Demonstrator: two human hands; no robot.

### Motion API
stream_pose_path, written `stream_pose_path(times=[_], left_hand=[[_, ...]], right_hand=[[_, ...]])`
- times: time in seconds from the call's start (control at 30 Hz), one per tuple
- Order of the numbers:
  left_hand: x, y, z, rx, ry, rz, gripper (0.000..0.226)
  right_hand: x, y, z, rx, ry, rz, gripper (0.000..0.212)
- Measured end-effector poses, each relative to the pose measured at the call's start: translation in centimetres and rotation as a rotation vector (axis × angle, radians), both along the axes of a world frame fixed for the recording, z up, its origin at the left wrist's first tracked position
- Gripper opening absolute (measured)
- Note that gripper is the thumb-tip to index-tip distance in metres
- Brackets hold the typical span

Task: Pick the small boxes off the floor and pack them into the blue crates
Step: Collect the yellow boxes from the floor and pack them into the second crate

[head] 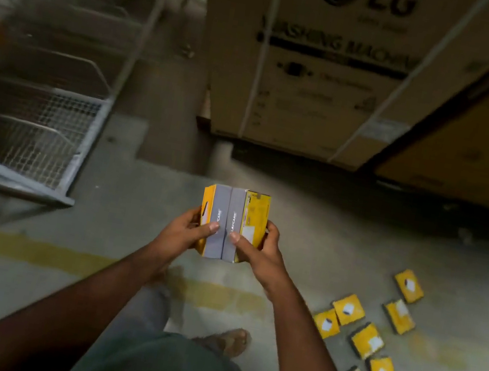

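Both bare forearms reaching forward from the lower frame, converging at chest height. Left hand (185, 234) curled, thumb laid flat across the front, fingers wrapped round the far left side. Right hand (258, 250) mirrored, thumb pressed forward, fingers hooked round the right edge. Wrists level, grip firm, thumbs nearly meeting.

Two yellow-and-grey cardboard boxes (231, 224) are gripped side by side by the left hand (185, 234) and right hand (258, 250); more small yellow boxes (367, 341) are scattered on the grey concrete floor (310, 229)

Washing-machine carton (322, 68) ahead, wire cage (35, 122) left
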State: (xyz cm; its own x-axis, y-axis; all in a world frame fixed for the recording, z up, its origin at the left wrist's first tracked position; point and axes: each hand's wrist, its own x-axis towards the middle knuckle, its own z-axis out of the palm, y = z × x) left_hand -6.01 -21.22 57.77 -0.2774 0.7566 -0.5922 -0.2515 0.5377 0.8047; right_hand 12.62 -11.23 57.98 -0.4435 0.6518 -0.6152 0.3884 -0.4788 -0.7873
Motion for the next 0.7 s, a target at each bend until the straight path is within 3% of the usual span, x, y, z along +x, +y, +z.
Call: stream_pose_path(times=[0.13, 0.27, 0.43, 0.6, 0.7], left_hand=[[-7.9, -2.5, 1.8, 0.05, -0.008, 0.209, 0.098], [-17.2, -4.0, 3.5, 0.114, -0.071, 0.307, 0.088], [-27.8, -4.8, 6.6, 0.171, -0.114, 0.41, 0.085], [-35.4, -5.0, 9.8, 0.272, -0.092, 0.517, 0.091], [-39.7, -4.3, 10.4, 0.329, -0.042, 0.605, 0.1]], right_hand=[[-9.0, 0.1, 2.4, 0.048, 0.021, 0.164, 0.111], [-19.0, -0.4, 4.9, 0.102, 0.067, 0.212, 0.106], [-30.4, -0.3, 7.9, 0.052, 0.155, 0.198, 0.061], [-39.8, 1.0, 10.1, -0.006, 0.226, 0.199, 0.065], [-44.7, 2.7, 11.6, 0.132, 0.234, 0.25, 0.05]])
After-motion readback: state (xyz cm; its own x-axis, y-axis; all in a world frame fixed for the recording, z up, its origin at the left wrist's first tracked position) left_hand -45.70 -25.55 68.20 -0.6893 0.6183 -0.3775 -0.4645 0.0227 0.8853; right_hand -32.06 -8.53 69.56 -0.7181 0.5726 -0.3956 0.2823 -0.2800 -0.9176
